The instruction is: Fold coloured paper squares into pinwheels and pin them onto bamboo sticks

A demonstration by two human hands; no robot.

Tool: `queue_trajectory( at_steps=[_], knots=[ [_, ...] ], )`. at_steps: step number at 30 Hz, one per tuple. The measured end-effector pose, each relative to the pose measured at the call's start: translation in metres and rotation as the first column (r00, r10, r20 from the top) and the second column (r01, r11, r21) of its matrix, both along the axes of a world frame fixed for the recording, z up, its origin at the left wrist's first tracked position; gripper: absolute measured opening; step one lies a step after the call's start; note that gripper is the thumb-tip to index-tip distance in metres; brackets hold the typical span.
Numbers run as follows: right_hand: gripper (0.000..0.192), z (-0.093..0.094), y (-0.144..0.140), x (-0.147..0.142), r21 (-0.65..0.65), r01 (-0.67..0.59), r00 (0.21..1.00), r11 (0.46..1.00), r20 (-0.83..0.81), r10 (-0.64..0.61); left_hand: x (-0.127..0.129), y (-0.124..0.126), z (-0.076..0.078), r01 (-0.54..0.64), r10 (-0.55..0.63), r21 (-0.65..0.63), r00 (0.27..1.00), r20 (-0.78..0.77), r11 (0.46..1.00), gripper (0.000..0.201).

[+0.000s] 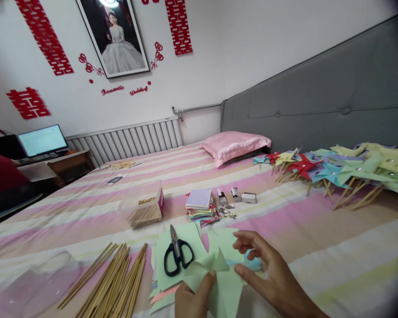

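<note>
My left hand [196, 297] pinches a pale green paper pinwheel [228, 282] near its middle, the thumb pressed on top. Some of its cut corners are bent up toward the centre. Just to the right, my right hand [265, 260] is held with thumb and fingers apart, close to the paper's edge. Black-handled scissors [176, 252] lie on light green paper sheets [192, 234] beyond my left hand. More green and blue paper lies under and behind the pinwheel.
Bamboo sticks [119, 278] lie at the left, near a clear plastic bag [43, 282]. Further back are a box of sticks [147, 210], a stack of coloured paper squares [200, 203], small metal fasteners [227, 212] and little boxes [248, 198]. Finished pinwheels [358, 170] lie right. A person [3, 181] sits far left.
</note>
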State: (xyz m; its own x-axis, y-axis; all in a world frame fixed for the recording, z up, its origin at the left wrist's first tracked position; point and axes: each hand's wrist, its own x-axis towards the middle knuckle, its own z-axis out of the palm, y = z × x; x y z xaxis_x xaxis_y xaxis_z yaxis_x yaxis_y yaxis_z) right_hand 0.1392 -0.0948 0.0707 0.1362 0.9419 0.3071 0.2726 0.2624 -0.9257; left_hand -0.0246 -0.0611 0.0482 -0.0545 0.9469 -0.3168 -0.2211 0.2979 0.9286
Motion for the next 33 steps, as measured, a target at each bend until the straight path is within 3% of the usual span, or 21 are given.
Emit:
queue_trajectory(
  at_steps=[3,5,8,13,24,29,33],
  knots=[
    [0.020,0.000,-0.003,-0.001,0.105,0.074,0.988,0.992,0.124,-0.087,-0.004,0.002,0.005,-0.092,0.092,-0.037,0.996,0.010,0.995,0.028],
    [0.014,0.001,-0.005,-0.004,0.077,0.001,0.984,0.997,0.180,-0.015,-0.005,0.002,0.011,-0.133,0.135,-0.068,0.991,0.020,0.989,0.024],
    [0.021,0.002,-0.006,-0.009,-0.026,-0.163,0.963,0.986,0.214,0.165,-0.004,0.001,0.019,-0.140,0.151,-0.118,0.984,0.093,0.983,0.020],
    [0.030,0.001,-0.006,-0.014,-0.167,-0.281,0.946,0.945,0.118,0.302,0.000,-0.002,0.028,-0.134,0.162,-0.165,0.972,0.171,0.977,0.017],
    [0.017,0.002,-0.005,-0.015,-0.203,-0.296,0.951,0.933,0.032,0.308,0.004,-0.006,0.028,-0.039,0.063,-0.104,0.969,0.237,0.994,0.021],
    [0.009,0.001,-0.003,-0.016,-0.204,-0.319,0.947,0.926,-0.099,0.304,0.007,-0.008,0.027,0.038,-0.018,-0.069,0.964,0.264,0.997,0.022],
    [0.015,-0.001,-0.001,-0.016,-0.197,-0.331,0.934,0.923,-0.205,0.291,0.009,-0.008,0.024,0.032,-0.023,-0.039,0.975,0.222,0.999,0.020]
  ],
)
